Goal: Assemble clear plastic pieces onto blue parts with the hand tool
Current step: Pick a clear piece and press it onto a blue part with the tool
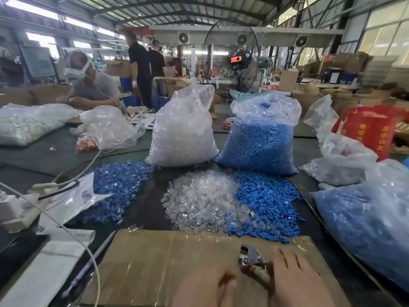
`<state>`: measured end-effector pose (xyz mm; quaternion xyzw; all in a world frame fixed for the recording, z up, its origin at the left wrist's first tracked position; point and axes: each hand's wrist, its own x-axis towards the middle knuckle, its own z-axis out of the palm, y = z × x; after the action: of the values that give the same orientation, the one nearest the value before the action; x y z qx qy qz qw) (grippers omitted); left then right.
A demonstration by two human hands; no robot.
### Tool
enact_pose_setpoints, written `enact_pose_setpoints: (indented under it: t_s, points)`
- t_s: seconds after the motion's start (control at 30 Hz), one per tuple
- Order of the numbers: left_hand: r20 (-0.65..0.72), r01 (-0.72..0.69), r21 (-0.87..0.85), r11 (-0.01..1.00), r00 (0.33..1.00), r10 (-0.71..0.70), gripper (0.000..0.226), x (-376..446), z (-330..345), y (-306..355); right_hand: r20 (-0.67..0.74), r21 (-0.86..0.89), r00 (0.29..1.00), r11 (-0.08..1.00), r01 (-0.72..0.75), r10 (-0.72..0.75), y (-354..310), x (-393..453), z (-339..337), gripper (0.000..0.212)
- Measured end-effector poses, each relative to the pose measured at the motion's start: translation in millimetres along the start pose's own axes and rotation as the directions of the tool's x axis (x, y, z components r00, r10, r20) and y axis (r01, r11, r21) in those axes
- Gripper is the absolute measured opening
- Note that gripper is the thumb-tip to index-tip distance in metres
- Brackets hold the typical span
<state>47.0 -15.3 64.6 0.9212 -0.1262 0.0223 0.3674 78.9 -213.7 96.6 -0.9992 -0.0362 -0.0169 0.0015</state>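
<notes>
While both hands sit low at the near edge of the view, the bench reads as follows.

Work surface: a sheet of taped cardboard (168, 262) lies flat on the dark table (143, 209), nearest the person.
Hand tool: a small metal plier-like hand tool (251, 258) rests on the cardboard, its head pointing away from the person, its handles running back under the right hand.
Right hand: the right hand (294, 282) lies over the tool's handles, fingers straight and slightly spread; whether the thumb curls round a handle cannot be told.
Left hand: the left hand (205, 289) is just left of the tool, fingers curled inward; whether it pinches anything is too blurred to tell.
Clear pieces: a loose heap of clear plastic pieces (203, 202) lies on the table just beyond the cardboard.
Blue parts: a heap of blue parts (267, 204) touches the clear heap on its right.
Mixed heap: a pile of blue-and-clear pieces (117, 187) lies to the left, spilling from a flat plastic bag (73, 196).
Stock bags: an upright bag of clear pieces (183, 129) and an upright bag of blue parts (261, 138) stand side by side behind the heaps.
Right edge: another bag of blue parts (367, 222) lies on its side.
Left edge: a white power strip (20, 209) with a cable.
Background: a seated person (93, 85) at the far left of the table and a large standing fan (230, 54).
</notes>
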Motion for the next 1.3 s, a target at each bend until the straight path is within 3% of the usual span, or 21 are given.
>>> enact_pose_setpoints:
  t_s: [0.03,0.07,0.17,0.27,0.53,0.73,0.9,1.1,1.2,1.3]
  points:
    - [-0.155,-0.021,0.024,0.999,0.988,0.024,0.022,24,-11,7,0.057,0.017,0.997,0.999,-0.051,0.05,-3,7,-6,0.072]
    - [-0.159,-0.034,0.085,0.996,0.986,0.048,0.016,33,-14,11,0.126,0.03,0.991,0.998,-0.055,0.051,-7,16,-8,0.071]
    - [-0.168,-0.004,0.06,0.998,0.986,0.014,0.01,60,-10,9,0.137,0.022,0.989,0.998,0.056,-0.058,-7,23,5,0.056]
    - [-0.182,-0.009,0.088,0.996,0.983,0.025,0.012,84,-9,6,0.161,-0.016,0.985,0.997,0.071,-0.067,-5,23,15,0.046]
    - [-0.175,0.004,0.116,0.993,0.985,0.016,0.014,123,2,-5,0.123,-0.052,0.991,0.997,0.051,-0.044,-6,42,2,0.04]
    - [-0.247,-0.01,0.142,0.99,0.968,0.045,0.013,149,-2,-8,-0.077,0.003,0.994,0.997,0.072,-0.071,-14,73,-1,0.051]
    - [-0.343,0.024,0.099,0.995,0.939,0.011,0.018,177,-13,-13,-0.193,0.12,0.981,0.993,0.009,0.014,-21,110,-9,0.038]
    - [-0.402,0.086,0.108,0.99,0.915,-0.036,0.02,202,-20,-24,-0.219,0.32,0.962,0.943,-0.09,0.166,-21,153,-18,0.031]
    - [-0.422,0.138,0.166,0.976,0.905,-0.056,0.025,212,-19,-28,-0.229,0.367,0.946,0.92,-0.135,0.23,-16,171,-19,0.021]
    - [-0.388,0.226,0.267,0.937,0.915,-0.111,0.039,223,-20,-30,-0.203,0.329,0.942,0.924,-0.192,0.268,-11,185,-16,0.026]
